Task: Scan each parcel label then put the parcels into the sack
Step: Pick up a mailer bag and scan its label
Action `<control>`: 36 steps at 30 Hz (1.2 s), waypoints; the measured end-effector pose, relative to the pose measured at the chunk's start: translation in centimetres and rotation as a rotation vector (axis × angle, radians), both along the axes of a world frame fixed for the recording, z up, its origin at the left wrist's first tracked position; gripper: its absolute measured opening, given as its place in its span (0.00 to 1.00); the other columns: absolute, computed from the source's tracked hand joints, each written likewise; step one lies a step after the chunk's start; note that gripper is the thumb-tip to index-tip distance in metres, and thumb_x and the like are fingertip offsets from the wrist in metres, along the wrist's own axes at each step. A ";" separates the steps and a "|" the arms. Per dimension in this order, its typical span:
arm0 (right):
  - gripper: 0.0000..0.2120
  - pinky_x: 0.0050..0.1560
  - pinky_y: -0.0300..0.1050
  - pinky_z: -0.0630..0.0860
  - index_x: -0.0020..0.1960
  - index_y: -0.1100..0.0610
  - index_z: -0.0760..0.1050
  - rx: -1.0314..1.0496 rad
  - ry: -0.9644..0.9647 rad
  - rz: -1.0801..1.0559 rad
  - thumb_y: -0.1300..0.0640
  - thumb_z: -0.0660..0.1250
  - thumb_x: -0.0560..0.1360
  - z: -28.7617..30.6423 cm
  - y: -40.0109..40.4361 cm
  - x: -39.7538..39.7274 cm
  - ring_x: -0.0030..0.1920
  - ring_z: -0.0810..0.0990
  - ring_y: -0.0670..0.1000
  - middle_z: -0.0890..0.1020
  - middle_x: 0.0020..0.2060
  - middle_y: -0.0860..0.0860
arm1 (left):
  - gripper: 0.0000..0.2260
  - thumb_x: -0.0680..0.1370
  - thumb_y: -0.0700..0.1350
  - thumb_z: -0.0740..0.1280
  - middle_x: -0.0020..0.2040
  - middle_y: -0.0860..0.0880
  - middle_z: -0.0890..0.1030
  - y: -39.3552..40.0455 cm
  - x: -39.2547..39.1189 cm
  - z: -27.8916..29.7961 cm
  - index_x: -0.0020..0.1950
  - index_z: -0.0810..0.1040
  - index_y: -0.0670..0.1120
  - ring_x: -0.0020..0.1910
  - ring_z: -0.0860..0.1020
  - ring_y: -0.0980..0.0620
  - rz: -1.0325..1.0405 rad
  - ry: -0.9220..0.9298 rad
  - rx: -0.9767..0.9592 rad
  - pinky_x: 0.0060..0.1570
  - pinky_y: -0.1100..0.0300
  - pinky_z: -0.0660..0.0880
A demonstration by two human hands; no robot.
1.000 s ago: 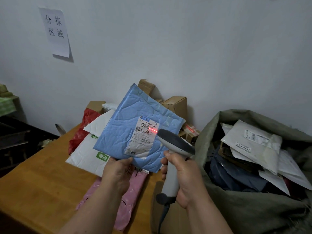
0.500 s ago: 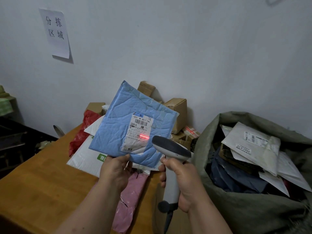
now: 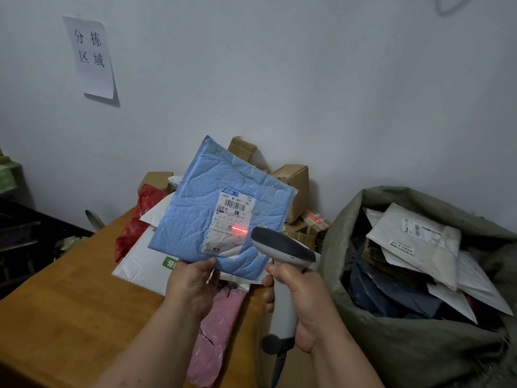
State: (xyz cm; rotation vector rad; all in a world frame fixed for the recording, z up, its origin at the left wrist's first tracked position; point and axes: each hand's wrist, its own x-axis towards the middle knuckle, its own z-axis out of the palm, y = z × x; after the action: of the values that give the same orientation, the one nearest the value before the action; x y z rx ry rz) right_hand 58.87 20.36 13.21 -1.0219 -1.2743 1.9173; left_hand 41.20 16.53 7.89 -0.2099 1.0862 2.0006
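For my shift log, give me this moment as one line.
step: scanning | left hand: holds blue mailer | right hand: grips scanner | red beam on label | sack: partly filled

head-worn view, forward-down, near hands

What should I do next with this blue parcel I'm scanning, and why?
Probably tilt the scanner in your right hand up a little. Its red line falls on the lower part of the label, below the barcode near the top. Your left hand holds the blue parcel by its lower edge.
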 end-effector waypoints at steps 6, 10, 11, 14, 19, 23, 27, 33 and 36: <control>0.05 0.30 0.43 0.75 0.46 0.61 0.81 0.021 -0.001 -0.038 0.60 0.72 0.73 -0.2 0.0 0.5 0.30 0.80 0.49 0.83 0.34 0.55 | 0.16 0.77 0.27 0.63 0.51 0.46 0.83 -0.2 0.1 0.3 0.52 0.78 0.48 0.49 0.81 0.47 -0.028 0.051 0.001 0.36 0.56 0.75; 0.09 0.35 0.46 0.77 0.52 0.58 0.82 0.027 -0.032 -0.177 0.57 0.73 0.74 -0.5 0.9 2.0 0.32 0.81 0.50 0.85 0.33 0.54 | 0.17 0.77 0.27 0.62 0.45 0.49 0.84 0.9 1.0 0.9 0.48 0.78 0.50 0.43 0.81 0.51 -0.078 0.074 0.021 0.34 0.58 0.74; 0.09 0.38 0.48 0.77 0.52 0.58 0.82 0.028 -0.034 -0.207 0.55 0.74 0.74 -0.5 1.2 2.5 0.32 0.81 0.50 0.86 0.34 0.55 | 0.17 0.77 0.27 0.62 0.44 0.49 0.84 1.3 1.5 1.1 0.48 0.78 0.50 0.42 0.80 0.51 -0.097 0.087 0.028 0.34 0.58 0.74; 0.09 0.42 0.50 0.79 0.50 0.58 0.82 0.019 0.002 -0.270 0.55 0.75 0.73 -0.7 2.1 4.2 0.33 0.82 0.50 0.85 0.33 0.56 | 0.15 0.76 0.27 0.63 0.46 0.47 0.83 2.7 3.1 1.5 0.47 0.77 0.47 0.42 0.80 0.51 -0.149 0.146 0.044 0.37 0.59 0.75; 0.08 0.38 0.47 0.80 0.51 0.55 0.83 0.001 0.063 -0.327 0.56 0.76 0.72 -0.8 3.7 7.2 0.34 0.84 0.49 0.85 0.32 0.52 | 0.14 0.76 0.28 0.66 0.45 0.46 0.83 6.1 6.6 1.9 0.54 0.76 0.45 0.38 0.82 0.53 -0.244 0.328 0.030 0.36 0.60 0.76; 0.05 0.30 0.42 0.78 0.48 0.57 0.82 -0.038 0.109 -0.500 0.60 0.75 0.74 -0.7 6.2 10.8 0.31 0.83 0.47 0.85 0.30 0.50 | 0.17 0.76 0.31 0.69 0.50 0.44 0.85 10.5 10.5 2.8 0.62 0.72 0.45 0.43 0.85 0.49 -0.302 0.419 0.043 0.35 0.59 0.80; 0.04 0.30 0.41 0.79 0.49 0.58 0.81 -0.070 0.162 -0.636 0.61 0.73 0.74 -0.6 10.3 16.0 0.30 0.84 0.46 0.85 0.29 0.50 | 0.17 0.77 0.31 0.68 0.55 0.42 0.84 16.5 16.7 3.7 0.63 0.69 0.42 0.52 0.84 0.44 -0.360 0.511 0.046 0.47 0.49 0.82; 0.07 0.43 0.45 0.81 0.53 0.56 0.80 -0.142 0.283 -0.799 0.62 0.72 0.76 -0.7 17.2 22.7 0.43 0.87 0.52 0.87 0.41 0.55 | 0.18 0.79 0.40 0.69 0.63 0.46 0.81 23.6 24.7 3.1 0.69 0.75 0.48 0.59 0.81 0.45 -0.581 0.599 0.044 0.59 0.45 0.79; 0.05 0.42 0.43 0.80 0.51 0.53 0.82 -0.192 0.327 -0.752 0.58 0.74 0.75 -1.3 20.1 24.2 0.41 0.87 0.48 0.88 0.39 0.52 | 0.17 0.77 0.44 0.70 0.58 0.54 0.84 25.2 25.6 1.9 0.66 0.77 0.53 0.55 0.83 0.50 -0.564 0.634 0.016 0.53 0.51 0.81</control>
State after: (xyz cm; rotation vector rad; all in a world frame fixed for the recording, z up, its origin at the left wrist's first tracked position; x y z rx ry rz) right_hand 83.03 40.43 11.95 -1.0308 -0.4256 1.5294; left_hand 66.77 41.75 9.80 0.7131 1.3231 1.5756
